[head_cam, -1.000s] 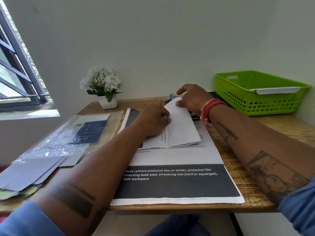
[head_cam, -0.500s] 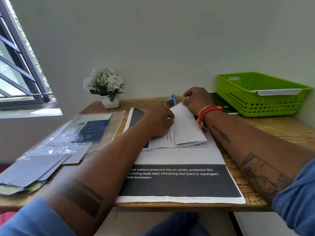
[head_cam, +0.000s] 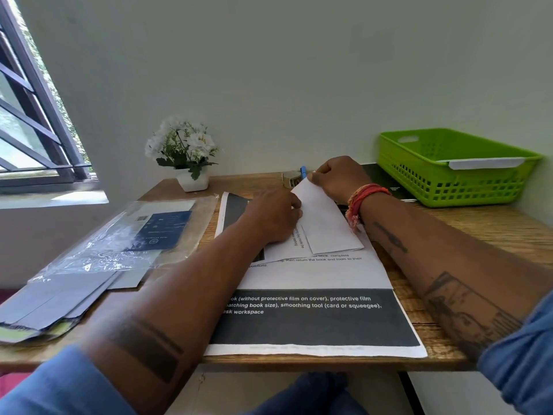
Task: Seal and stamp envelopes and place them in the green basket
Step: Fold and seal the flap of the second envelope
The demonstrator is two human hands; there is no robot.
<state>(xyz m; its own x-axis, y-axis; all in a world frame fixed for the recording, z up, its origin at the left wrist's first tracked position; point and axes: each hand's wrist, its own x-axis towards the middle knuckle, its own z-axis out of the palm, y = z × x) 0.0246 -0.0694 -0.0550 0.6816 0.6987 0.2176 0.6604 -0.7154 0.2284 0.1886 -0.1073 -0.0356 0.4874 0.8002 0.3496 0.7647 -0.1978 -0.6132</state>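
Note:
A white envelope (head_cam: pixel 326 223) lies on printed sheets in the middle of the wooden desk. My left hand (head_cam: pixel 273 215) holds its left edge, fingers curled onto the paper. My right hand (head_cam: pixel 339 178) pinches the envelope's far corner, a red thread band on the wrist. The green basket (head_cam: pixel 466 187) stands at the back right with a white envelope (head_cam: pixel 486 163) lying across its rim. A roll of tape (head_cam: pixel 291 178) and a blue pen tip (head_cam: pixel 303 171) sit just behind the hands.
A large printed sheet (head_cam: pixel 314 319) with a dark band covers the desk's front. A clear plastic sleeve with a blue booklet (head_cam: pixel 161 232) and grey envelopes (head_cam: pixel 54 304) lie at left. A white flower pot (head_cam: pixel 191 181) stands at the back. A black book (head_cam: pixel 386 181) lies beside the basket.
Both hands stay on the envelope; my right hand has shifted slightly along its far corner. The view has moved a little.

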